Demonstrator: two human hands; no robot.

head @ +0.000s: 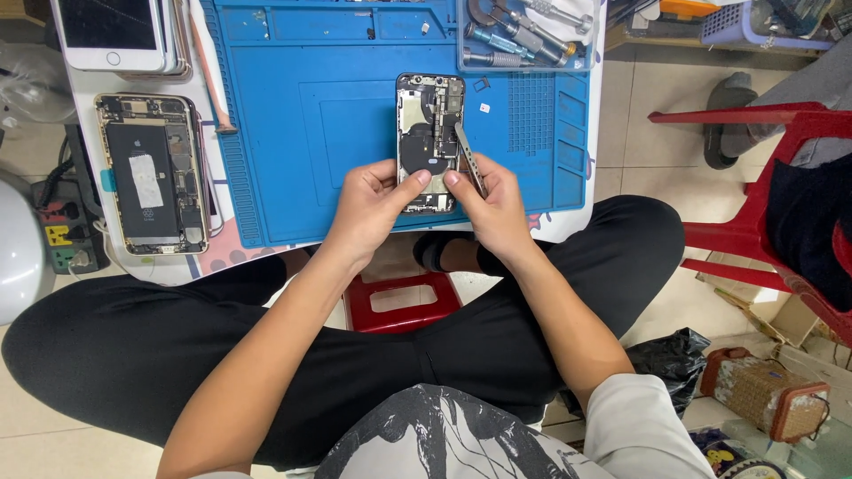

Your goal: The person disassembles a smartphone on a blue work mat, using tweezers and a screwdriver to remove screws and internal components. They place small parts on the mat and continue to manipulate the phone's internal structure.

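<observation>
An opened phone point(429, 124) with its inner boards bare lies on a blue work mat point(302, 115). My left hand point(371, 206) grips the phone's lower left corner, thumb pressing on its bottom end. My right hand point(493, 206) holds metal tweezers point(469, 155) that slant up along the phone's right edge, and its thumb also presses the phone's bottom end. A tiny part point(485, 108) lies on the mat right of the phone.
A second opened phone point(153, 173) lies at the left, a white phone point(111, 34) above it. A clear tray of screwdrivers point(525, 35) sits at the mat's top right. A red plastic chair point(763, 177) stands right, a power strip point(62, 232) far left.
</observation>
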